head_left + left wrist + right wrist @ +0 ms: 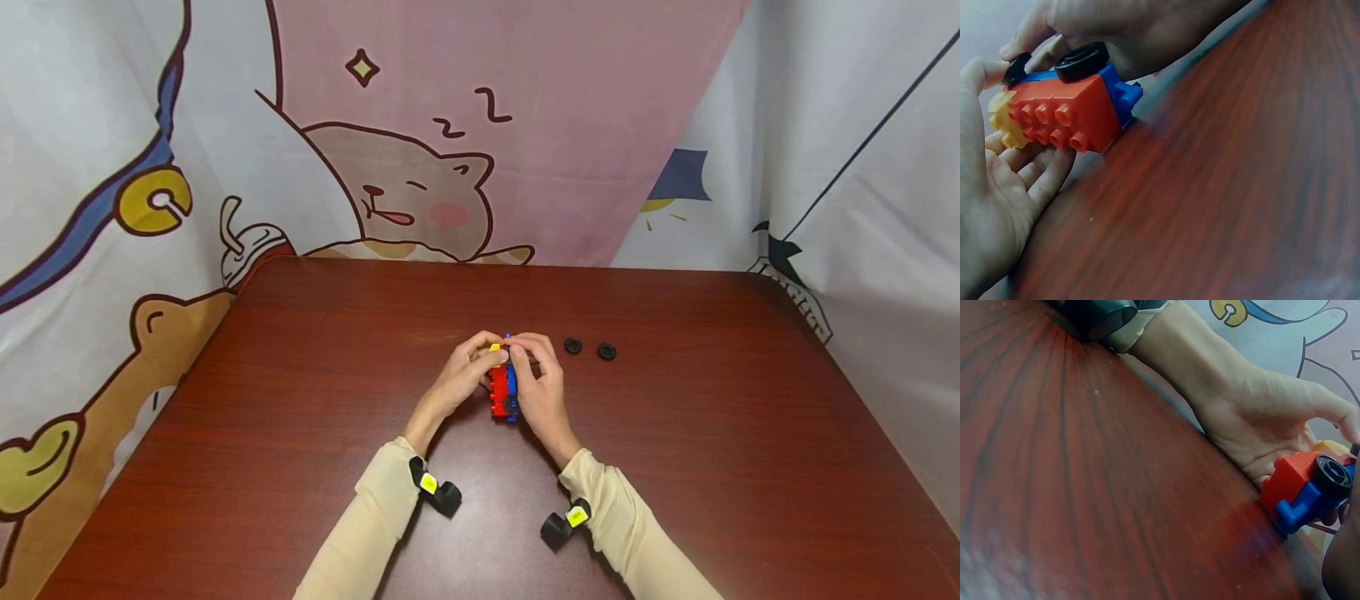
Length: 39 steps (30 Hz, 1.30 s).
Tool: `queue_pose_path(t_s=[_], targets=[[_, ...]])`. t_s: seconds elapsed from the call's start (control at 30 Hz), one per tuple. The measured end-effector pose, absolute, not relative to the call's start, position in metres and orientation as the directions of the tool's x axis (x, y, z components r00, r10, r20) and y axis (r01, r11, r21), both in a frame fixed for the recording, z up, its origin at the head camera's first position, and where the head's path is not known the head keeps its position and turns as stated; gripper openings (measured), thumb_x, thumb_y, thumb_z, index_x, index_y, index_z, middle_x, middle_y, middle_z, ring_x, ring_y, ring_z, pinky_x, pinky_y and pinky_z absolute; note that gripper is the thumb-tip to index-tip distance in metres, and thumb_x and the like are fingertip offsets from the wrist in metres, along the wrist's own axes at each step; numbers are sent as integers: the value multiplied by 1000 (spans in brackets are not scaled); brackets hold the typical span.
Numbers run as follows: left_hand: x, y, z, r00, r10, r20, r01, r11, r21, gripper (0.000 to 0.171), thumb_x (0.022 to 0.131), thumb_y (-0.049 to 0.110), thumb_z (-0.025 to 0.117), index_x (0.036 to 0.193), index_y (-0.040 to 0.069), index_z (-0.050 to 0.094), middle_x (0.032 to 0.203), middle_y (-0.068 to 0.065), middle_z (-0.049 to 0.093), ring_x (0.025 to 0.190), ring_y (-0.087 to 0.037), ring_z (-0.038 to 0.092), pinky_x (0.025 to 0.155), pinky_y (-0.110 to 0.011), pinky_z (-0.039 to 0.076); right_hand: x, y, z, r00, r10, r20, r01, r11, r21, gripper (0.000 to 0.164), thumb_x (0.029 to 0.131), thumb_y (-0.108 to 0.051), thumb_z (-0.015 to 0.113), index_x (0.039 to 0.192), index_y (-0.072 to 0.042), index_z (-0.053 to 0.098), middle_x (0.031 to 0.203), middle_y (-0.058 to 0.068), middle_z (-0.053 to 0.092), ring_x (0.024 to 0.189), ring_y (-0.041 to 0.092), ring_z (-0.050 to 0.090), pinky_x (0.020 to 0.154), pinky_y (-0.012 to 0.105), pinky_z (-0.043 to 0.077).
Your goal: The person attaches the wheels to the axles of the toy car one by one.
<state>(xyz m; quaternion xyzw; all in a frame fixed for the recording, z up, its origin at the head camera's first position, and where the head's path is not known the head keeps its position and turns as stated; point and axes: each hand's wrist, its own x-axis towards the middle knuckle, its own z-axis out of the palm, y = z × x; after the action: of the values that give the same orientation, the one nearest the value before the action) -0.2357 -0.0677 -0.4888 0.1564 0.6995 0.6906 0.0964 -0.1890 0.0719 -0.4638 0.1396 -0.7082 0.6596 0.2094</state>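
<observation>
A small toy car (499, 393) of red and yellow studded bricks on a blue base is held tipped on its side between both hands. My left hand (459, 377) grips its yellow end, with fingers under the bricks and the thumb over the top. At that same end, the right hand (543, 390) has thumb and fingers around a black wheel (1017, 69), which the left thumb also meets. Another black wheel (1082, 61) sits on the blue base nearer the opposite end. In the right wrist view, fingers partly hide the car's yellow end.
Two loose black wheels, a left one (573, 345) and a right one (607, 352), lie on the brown tabletop (712, 433) beyond the right hand. A printed cloth (570, 150) hangs behind the table's far edge. Each wrist wears a black camera.
</observation>
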Motion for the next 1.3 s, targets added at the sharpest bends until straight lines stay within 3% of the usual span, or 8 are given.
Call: queue_pose_path(t_s=[0.4, 0.67, 0.87, 1.17, 1.3], targets=[[-237, -71, -490, -936, 342, 89, 104, 27, 994, 26, 96, 16, 58, 119, 4, 63, 73, 6, 59, 58, -12, 58, 53, -23, 49, -187, 70, -460, -878, 54, 476, -470, 90, -878, 20, 100, 0, 53, 110, 12, 65, 116, 28, 56, 104, 8, 52, 87, 16, 43], [-239, -70, -489, -928, 371, 44, 38, -24, 999, 33, 95, 26, 59, 120, 4, 60, 82, 3, 64, 60, -11, 60, 54, -24, 53, -191, 70, -465, -900, 80, 429, -422, 92, -902, 25, 104, -6, 47, 117, 10, 61, 119, 24, 53, 104, 8, 51, 87, 13, 43], [-239, -70, -487, -911, 412, 28, 4, -58, 998, 39, 91, 14, 52, 125, -4, 55, 86, 2, 59, 68, -8, 57, 59, -22, 52, -208, 75, -495, -902, 126, 414, -404, 98, -910, 26, 106, -23, 49, 118, -6, 64, 119, 10, 54, 102, 13, 53, 85, 18, 44], [-239, -68, -487, -917, 398, 13, -3, -40, 999, 41, 89, 10, 53, 127, -4, 56, 87, 1, 59, 67, -9, 58, 59, -22, 53, -207, 76, -495, -898, 133, 420, -408, 111, -906, 27, 106, -23, 49, 118, -4, 64, 120, 11, 54, 103, 13, 52, 86, 18, 44], [-238, -66, -487, -924, 381, 0, -6, -15, 1000, 39, 90, 12, 53, 126, -2, 57, 83, 2, 61, 61, -10, 60, 57, -23, 53, -206, 76, -495, -920, 145, 365, -354, 95, -930, 30, 106, -23, 47, 123, -3, 61, 120, 9, 54, 102, 13, 52, 85, 18, 43]])
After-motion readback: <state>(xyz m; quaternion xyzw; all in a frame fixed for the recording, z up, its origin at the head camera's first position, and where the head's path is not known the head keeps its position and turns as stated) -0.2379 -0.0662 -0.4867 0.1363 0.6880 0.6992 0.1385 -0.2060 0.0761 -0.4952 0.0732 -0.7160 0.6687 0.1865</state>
